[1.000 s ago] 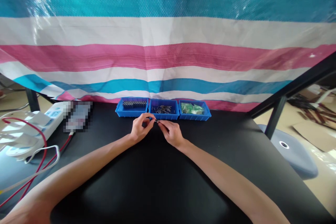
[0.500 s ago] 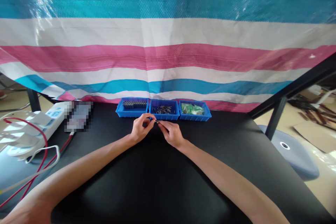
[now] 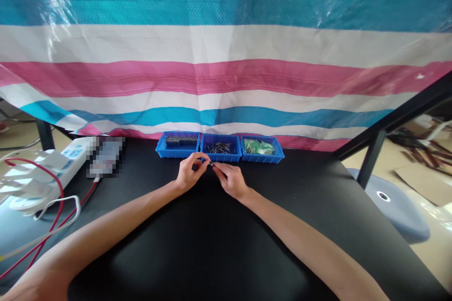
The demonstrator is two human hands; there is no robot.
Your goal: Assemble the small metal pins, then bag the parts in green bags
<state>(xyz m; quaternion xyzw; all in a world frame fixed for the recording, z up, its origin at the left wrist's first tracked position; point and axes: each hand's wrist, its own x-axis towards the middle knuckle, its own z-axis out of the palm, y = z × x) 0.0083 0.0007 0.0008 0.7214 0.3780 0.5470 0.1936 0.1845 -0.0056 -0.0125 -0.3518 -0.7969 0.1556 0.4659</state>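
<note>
My left hand (image 3: 190, 172) and my right hand (image 3: 230, 178) meet fingertip to fingertip just in front of the middle blue bin (image 3: 222, 157). Both are closed in a pinch on a small dark piece (image 3: 211, 163) between them, mostly covered by the fingers and too small to name. In the middle bin lie loose thin metal pins (image 3: 219, 147). The left blue bin (image 3: 177, 154) holds rows of small metal cylindrical parts (image 3: 181, 140). Green-and-clear plastic packets (image 3: 259, 146) fill the right blue bin (image 3: 263, 158).
The bins stand along the back of the black table (image 3: 212, 244), against a striped plastic sheet (image 3: 226, 75). A white power strip (image 3: 76, 150) with plugs and red and white cables occupies the left side. A grey stool (image 3: 395, 207) is beyond the right edge.
Almost nothing differs. The fingertips have shifted very slightly around the small piece; arms and bins are in the same places.
</note>
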